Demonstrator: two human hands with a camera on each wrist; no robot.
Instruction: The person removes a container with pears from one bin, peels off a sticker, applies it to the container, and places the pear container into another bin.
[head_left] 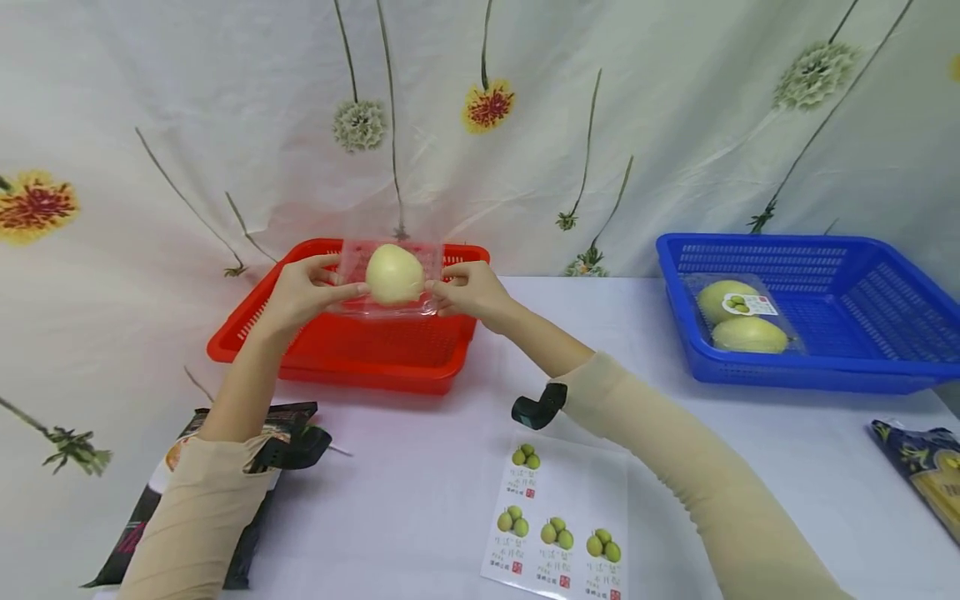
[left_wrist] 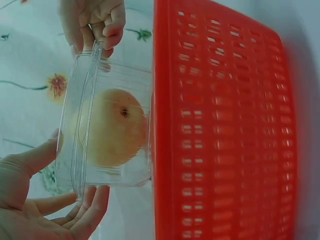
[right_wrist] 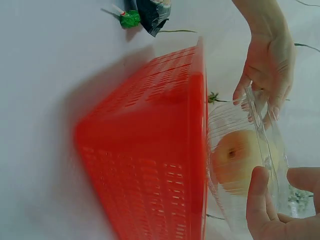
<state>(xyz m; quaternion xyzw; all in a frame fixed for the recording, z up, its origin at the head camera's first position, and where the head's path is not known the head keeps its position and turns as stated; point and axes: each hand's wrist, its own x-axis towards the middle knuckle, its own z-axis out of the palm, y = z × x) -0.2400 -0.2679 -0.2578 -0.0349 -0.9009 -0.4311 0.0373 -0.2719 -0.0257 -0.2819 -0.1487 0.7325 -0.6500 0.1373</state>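
Note:
Both hands hold a clear plastic clamshell box (head_left: 386, 313) over the red basket (head_left: 375, 379). Inside the box is one round, pale yellow fruit (head_left: 394, 275), pear-like, with a dark spot at its end in the left wrist view. My left hand (head_left: 303, 292) grips the box's left end, thumb at the front. At the opposite end, the fingers and thumb of my right hand (head_left: 472, 292) pinch its edge. Seen from the left wrist, the lid (left_wrist: 67, 125) lies along the base's rim. The box's underside is close to the basket's rim.
A blue basket (head_left: 810, 373) at the right holds a labelled clear box (head_left: 750, 317) with two fruits. A sticker sheet (head_left: 558, 517) lies on the white table, front centre. Dark packets lie at left (head_left: 135, 533) and far right (head_left: 922, 458). Floral cloth (head_left: 525, 167) hangs behind.

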